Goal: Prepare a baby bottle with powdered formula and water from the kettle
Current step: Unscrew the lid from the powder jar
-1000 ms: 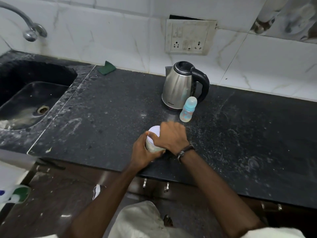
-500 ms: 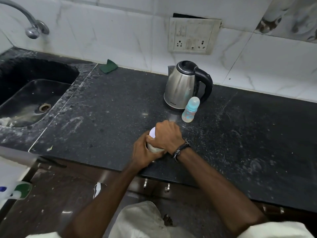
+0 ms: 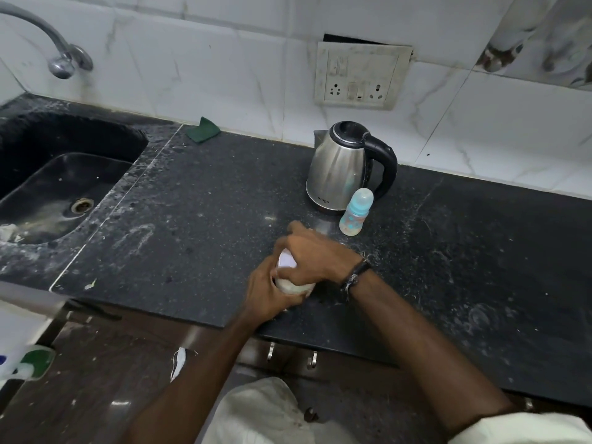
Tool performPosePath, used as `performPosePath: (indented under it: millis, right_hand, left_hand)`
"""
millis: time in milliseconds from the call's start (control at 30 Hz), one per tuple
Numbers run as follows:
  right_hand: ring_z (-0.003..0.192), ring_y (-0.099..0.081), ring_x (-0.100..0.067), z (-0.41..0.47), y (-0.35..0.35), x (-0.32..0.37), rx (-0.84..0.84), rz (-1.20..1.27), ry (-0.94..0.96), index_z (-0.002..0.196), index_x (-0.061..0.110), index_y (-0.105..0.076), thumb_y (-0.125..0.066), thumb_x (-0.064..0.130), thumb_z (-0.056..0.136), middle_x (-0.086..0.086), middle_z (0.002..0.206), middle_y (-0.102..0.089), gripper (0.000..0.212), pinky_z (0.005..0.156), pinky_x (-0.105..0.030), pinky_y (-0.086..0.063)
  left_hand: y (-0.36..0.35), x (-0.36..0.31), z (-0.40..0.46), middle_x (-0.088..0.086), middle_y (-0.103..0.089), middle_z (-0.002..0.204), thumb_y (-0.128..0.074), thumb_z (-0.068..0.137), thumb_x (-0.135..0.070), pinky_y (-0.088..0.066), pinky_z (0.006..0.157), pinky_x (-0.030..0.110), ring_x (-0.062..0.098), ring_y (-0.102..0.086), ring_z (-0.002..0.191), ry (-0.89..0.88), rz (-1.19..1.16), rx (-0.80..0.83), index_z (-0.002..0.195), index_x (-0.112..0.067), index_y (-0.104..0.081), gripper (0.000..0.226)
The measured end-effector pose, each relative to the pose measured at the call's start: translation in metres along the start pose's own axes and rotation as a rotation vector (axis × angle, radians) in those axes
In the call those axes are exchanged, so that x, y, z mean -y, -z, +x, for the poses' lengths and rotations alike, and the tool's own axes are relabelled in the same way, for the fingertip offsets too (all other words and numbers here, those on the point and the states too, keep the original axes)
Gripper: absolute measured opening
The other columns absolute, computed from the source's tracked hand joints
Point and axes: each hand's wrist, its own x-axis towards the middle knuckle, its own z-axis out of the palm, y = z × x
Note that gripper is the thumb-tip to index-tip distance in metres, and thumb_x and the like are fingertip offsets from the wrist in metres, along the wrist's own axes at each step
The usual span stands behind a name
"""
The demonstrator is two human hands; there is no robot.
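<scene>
Both hands clamp a white tub (image 3: pixel 293 285) near the counter's (image 3: pixel 192 219) front edge, the left hand (image 3: pixel 267 291) curled round its body, the right hand (image 3: pixel 315 256) over its lid, contents hidden; the capped bottle (image 3: pixel 355 213) stands just beside the kettle (image 3: pixel 339 168).

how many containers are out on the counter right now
3. The kettle stands at the back by the wall, the baby bottle just in front of it, and the white formula container sits near the front edge, held by both hands. None seems hidden.

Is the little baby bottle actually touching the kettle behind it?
Cannot tell. In the head view the baby bottle stands in front of the kettle and overlaps its lower right side, so neither a gap nor contact shows.
</scene>
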Motion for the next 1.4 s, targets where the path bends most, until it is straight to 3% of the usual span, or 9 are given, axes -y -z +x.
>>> performPosePath:
  millis: [133, 300, 433, 567, 700, 900, 1033, 1233, 1400]
  right_hand:
    - [0.087, -0.068, -0.032, 0.006, -0.016, 0.023, -0.148, -0.264, -0.247, 0.091, 0.008, -0.071, -0.03, 0.067, 0.095, -0.014, 0.094, -0.07, 0.072, 0.065, -0.034, -0.04]
    - [0.106, -0.061, -0.032, 0.01, -0.007, 0.016, 0.043, -0.266, -0.111, 0.118, 0.013, -0.061, -0.059, 0.039, 0.089, -0.014, 0.118, -0.062, 0.039, 0.073, -0.036, -0.042]
    - [0.108, -0.056, -0.036, 0.005, 0.002, 0.013, 0.088, -0.108, -0.064, 0.127, 0.019, -0.052, -0.066, 0.053, 0.081, -0.017, 0.124, -0.047, 0.06, 0.075, -0.039, -0.043]
    - [0.093, -0.066, -0.03, 0.008, -0.015, 0.025, -0.136, -0.271, -0.263, 0.107, 0.007, -0.063, -0.034, 0.07, 0.092, -0.014, 0.104, -0.068, 0.071, 0.069, -0.036, -0.044]
    - [0.1, -0.064, -0.03, 0.008, -0.022, 0.025, -0.1, -0.319, -0.19, 0.112, 0.011, -0.061, -0.049, 0.045, 0.096, -0.013, 0.108, -0.066, 0.04, 0.067, -0.034, -0.042]
    - [0.084, -0.051, -0.028, -0.015, 0.0, -0.002, -0.073, -0.042, 0.048, 0.116, 0.023, -0.047, -0.075, 0.017, 0.07, -0.01, 0.118, -0.039, 0.055, 0.063, -0.033, -0.038]
    - [0.084, -0.05, -0.015, -0.052, -0.013, -0.038, -0.257, 0.326, -0.053, 0.098, 0.033, -0.043, -0.08, 0.028, 0.066, 0.005, 0.105, -0.038, 0.05, 0.064, -0.024, -0.041]
    - [0.094, -0.057, -0.011, -0.085, -0.072, -0.07, -0.308, 0.446, -0.232, 0.078, 0.022, -0.062, -0.089, 0.041, 0.059, 0.004, 0.106, -0.06, 0.038, 0.078, -0.025, -0.047]
    - [0.106, -0.059, -0.019, -0.082, -0.124, -0.06, -0.248, 0.416, -0.23, 0.07, 0.017, -0.076, -0.086, 0.039, 0.063, 0.002, 0.123, -0.061, 0.025, 0.084, -0.029, -0.05]
  left_hand:
    - [-0.001, -0.001, -0.002, -0.011, -0.072, 0.1, -0.096, 0.048, -0.04, -0.051, 0.071, 0.008, -0.004, -0.068, 0.092, 0.034, -0.003, 0.005, 0.11, -0.038, -0.055, 0.075]
    - [-0.001, 0.003, 0.0, -0.006, -0.071, 0.111, -0.096, 0.046, -0.038, -0.058, 0.082, 0.027, 0.007, -0.069, 0.099, 0.031, -0.016, 0.011, 0.122, -0.026, -0.058, 0.086]
    - [-0.003, 0.002, 0.001, -0.001, -0.072, 0.109, -0.097, 0.048, -0.029, -0.06, 0.081, 0.036, 0.015, -0.071, 0.097, 0.012, -0.021, 0.012, 0.118, -0.02, -0.063, 0.079]
    - [-0.002, 0.001, -0.002, -0.008, -0.073, 0.098, -0.095, 0.045, -0.039, -0.055, 0.069, 0.015, 0.004, -0.071, 0.089, 0.033, -0.018, 0.01, 0.109, -0.03, -0.059, 0.073]
    - [-0.002, 0.0, -0.003, -0.008, -0.072, 0.104, -0.096, 0.045, -0.037, -0.052, 0.07, 0.011, -0.001, -0.068, 0.093, 0.033, -0.024, 0.007, 0.118, -0.023, -0.059, 0.083]
    - [0.0, 0.005, -0.004, -0.005, -0.072, 0.114, -0.098, 0.05, -0.028, -0.061, 0.082, 0.043, 0.015, -0.072, 0.099, 0.047, -0.075, 0.016, 0.124, -0.029, -0.058, 0.085]
    - [-0.002, -0.002, -0.007, -0.013, -0.071, 0.115, -0.097, 0.045, -0.038, -0.055, 0.086, 0.022, 0.001, -0.067, 0.104, 0.006, -0.052, -0.028, 0.124, -0.029, -0.059, 0.088]
    - [-0.002, -0.006, -0.008, -0.005, -0.067, 0.127, -0.097, 0.05, -0.021, -0.053, 0.101, 0.039, 0.009, -0.063, 0.118, -0.029, -0.094, -0.021, 0.132, -0.019, -0.057, 0.091]
    - [0.005, -0.01, -0.012, -0.017, -0.066, 0.127, -0.094, 0.053, -0.034, -0.051, 0.099, 0.024, 0.002, -0.061, 0.119, -0.042, -0.125, -0.03, 0.128, -0.047, -0.053, 0.086]
